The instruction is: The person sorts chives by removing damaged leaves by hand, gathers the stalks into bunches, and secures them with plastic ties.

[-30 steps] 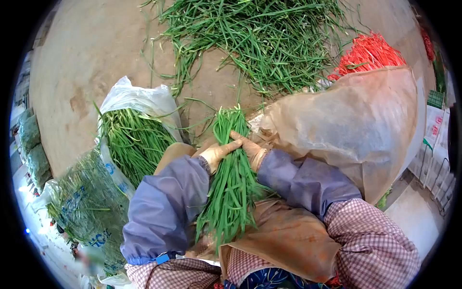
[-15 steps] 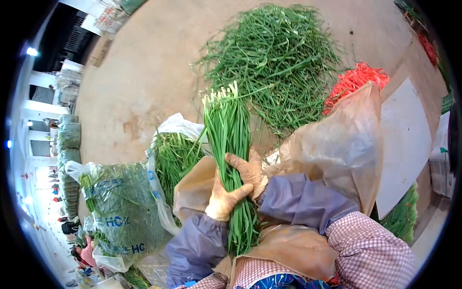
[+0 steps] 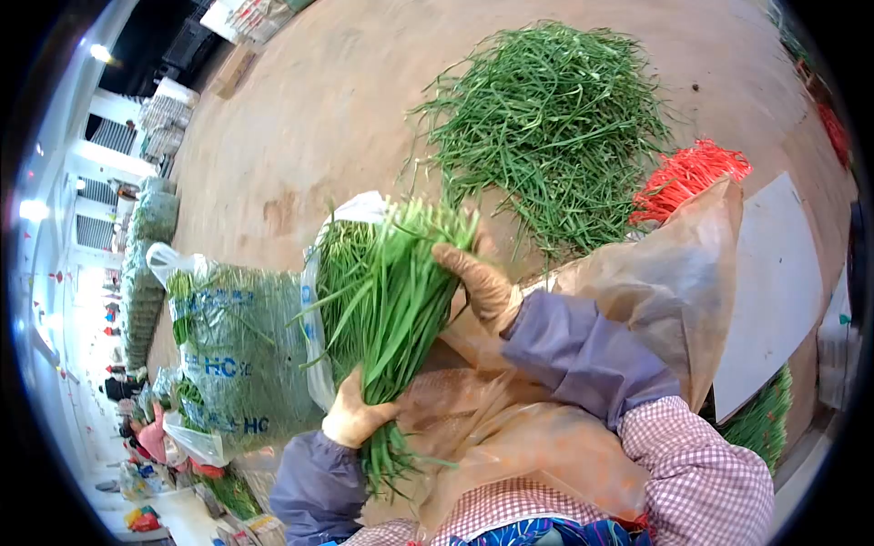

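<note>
A bundle of long green stalks (image 3: 401, 300) slants across the middle, pale cut ends at the top, leaf tips toward the lap. My left hand (image 3: 357, 414), in a pale glove, is wrapped round its lower part. Near the top, my right hand (image 3: 482, 282), in a stained glove, grips the bundle's right side; some of its fingers are hidden behind the stalks. Just behind and left of the bundle, an open white plastic bag (image 3: 362, 207) holds more stalks. A brown translucent sheet (image 3: 528, 437) covers the lap.
Ahead lies a heap of loose green stalks (image 3: 555, 127). Red strips (image 3: 687, 180) stand beside a brown plastic sheet (image 3: 655, 282) and a white board (image 3: 769, 291) at right. Filled clear bags (image 3: 241, 350) are at left, with a person in pink (image 3: 153, 439) beyond.
The bundle has tilted left toward the open bag. My left hand has moved down and left along it, while my right hand has moved up near the cut ends. The view has shifted.
</note>
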Demonstrator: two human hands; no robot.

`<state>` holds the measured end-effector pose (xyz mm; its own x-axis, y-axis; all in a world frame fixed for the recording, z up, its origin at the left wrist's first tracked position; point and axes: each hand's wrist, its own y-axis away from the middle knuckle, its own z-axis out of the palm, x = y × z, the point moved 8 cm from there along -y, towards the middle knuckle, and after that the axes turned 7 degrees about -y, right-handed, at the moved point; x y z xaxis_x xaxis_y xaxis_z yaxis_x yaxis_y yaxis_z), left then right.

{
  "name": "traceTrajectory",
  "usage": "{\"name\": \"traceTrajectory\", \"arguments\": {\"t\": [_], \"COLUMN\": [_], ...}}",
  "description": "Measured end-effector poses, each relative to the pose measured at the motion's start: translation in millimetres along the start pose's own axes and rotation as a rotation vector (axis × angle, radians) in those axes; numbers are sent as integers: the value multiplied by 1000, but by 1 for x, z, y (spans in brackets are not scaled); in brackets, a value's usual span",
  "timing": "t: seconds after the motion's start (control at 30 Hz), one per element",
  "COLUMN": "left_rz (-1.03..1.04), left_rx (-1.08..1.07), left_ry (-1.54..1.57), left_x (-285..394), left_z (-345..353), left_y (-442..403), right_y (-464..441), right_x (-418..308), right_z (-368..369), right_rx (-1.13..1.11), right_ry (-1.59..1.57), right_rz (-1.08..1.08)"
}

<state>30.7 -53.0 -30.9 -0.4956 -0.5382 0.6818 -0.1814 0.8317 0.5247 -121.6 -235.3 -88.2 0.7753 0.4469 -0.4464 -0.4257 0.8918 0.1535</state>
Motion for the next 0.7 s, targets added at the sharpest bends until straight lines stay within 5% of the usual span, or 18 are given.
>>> {"name": "traceTrajectory", "arguments": {"t": [0.2, 0.27, 0.37, 0.43, 0.47, 0.53, 0.57, 0.7], "left_rz": [-129, -162, -133, -91, -105, -53, -29, -55], "left_rx": [-74, -98, -65, -1, -10, -23, -27, -22], "left_ry": [-58, -3, -3, 17, 103, 52, 24, -41], "left_x": [-69, -81, -90, -83, -90, -73, -67, -68], "left_z": [-1, 7, 11, 10, 12, 13, 13, 16], "left_y": [39, 42, 45, 41, 40, 34, 33, 40], "right_y": [-44, -71, -120, -76, -55, -2, 17, 24], "right_x": [13, -15, -84, -99, -83, -54, -28, 22], "right_z": [-19, -39, -91, -36, -10, 47, 61, 81], "right_rx": [-144, -107, 113, -39, -326, -710, -784, -699], "right_ry": [1028, 1083, 1200, 1265, 1182, 1624, 1865, 2006], "right_rz": [-350, -462, -284, -419, -409, -449, -474, -571]}}
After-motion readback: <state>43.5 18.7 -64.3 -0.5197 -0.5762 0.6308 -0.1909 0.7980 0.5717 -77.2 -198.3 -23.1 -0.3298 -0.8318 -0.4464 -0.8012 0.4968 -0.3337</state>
